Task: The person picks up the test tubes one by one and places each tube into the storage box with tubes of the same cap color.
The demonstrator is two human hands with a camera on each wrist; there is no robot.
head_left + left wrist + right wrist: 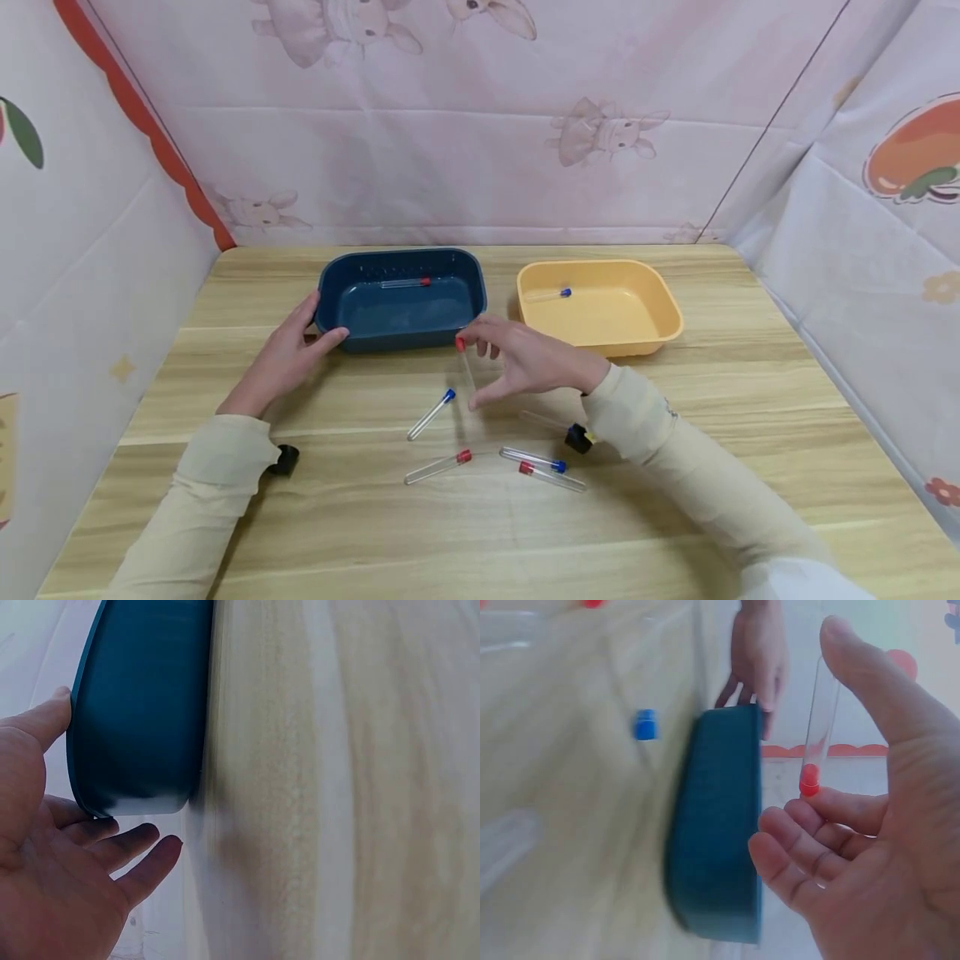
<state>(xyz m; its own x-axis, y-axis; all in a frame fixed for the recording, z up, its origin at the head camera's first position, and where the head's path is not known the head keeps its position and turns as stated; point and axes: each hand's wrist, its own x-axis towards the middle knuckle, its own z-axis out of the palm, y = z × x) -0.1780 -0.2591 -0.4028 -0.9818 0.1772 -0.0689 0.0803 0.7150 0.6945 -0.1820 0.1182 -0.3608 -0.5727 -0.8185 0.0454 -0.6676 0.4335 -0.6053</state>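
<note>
My right hand (532,358) holds a red-capped test tube (467,367) lengthwise between thumb and forefinger. In the right wrist view, the thumb presses the tube's clear end and the forefinger its red cap (809,784). This tube is close to the front right corner of a dark blue basin (401,340). My left hand (288,354) rests at the basin's left end, thumb and fingertips touching its rim, fingers spread. Inside the basin lies one red-capped tube (406,283). A yellow basin (637,348) to the right holds a blue-capped tube (551,295).
Loose on the wooden table (337,517) lie a blue-capped tube (431,415), a red-capped tube (438,468), and a blue-capped (532,459) and red-capped pair (552,477). Another tube (543,420) is partly hidden by the right wrist. Printed cloth walls (465,183) enclose the table's back and sides.
</note>
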